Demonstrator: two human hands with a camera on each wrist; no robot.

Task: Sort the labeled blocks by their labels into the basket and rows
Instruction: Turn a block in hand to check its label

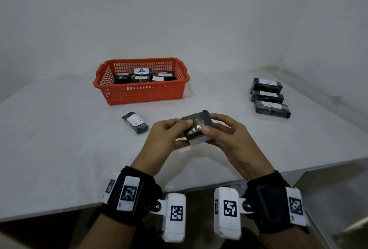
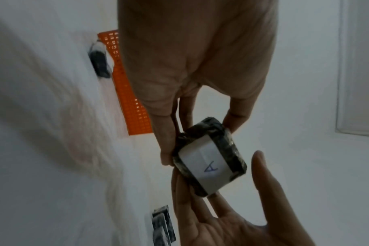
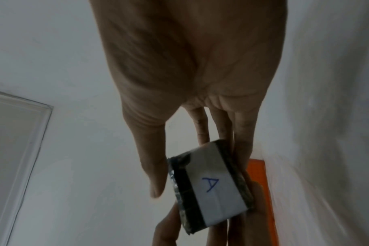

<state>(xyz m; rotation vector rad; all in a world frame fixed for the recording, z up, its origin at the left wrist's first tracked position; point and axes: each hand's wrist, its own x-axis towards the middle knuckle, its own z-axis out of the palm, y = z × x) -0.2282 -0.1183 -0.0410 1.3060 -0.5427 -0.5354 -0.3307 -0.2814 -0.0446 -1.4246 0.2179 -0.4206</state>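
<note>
A dark wrapped block (image 1: 196, 127) is held above the table's front between both hands. My left hand (image 1: 185, 132) pinches its left end and my right hand (image 1: 209, 124) grips its right end, thumb on top. Its white label, marked A, faces down toward the wrists and shows on the block in the left wrist view (image 2: 209, 159) and the right wrist view (image 3: 213, 184). The orange basket (image 1: 111, 97) stands further back with several labeled blocks inside, one reading A. Another labeled block (image 1: 135, 122) lies on the table left of my hands.
Three dark blocks form a row at the right: the far one (image 1: 266, 86) reads B, and the middle (image 1: 267, 97) and near (image 1: 271, 109) labels are faint. The white table's front edge (image 1: 179, 189) runs just under my wrists. White walls enclose the back and right.
</note>
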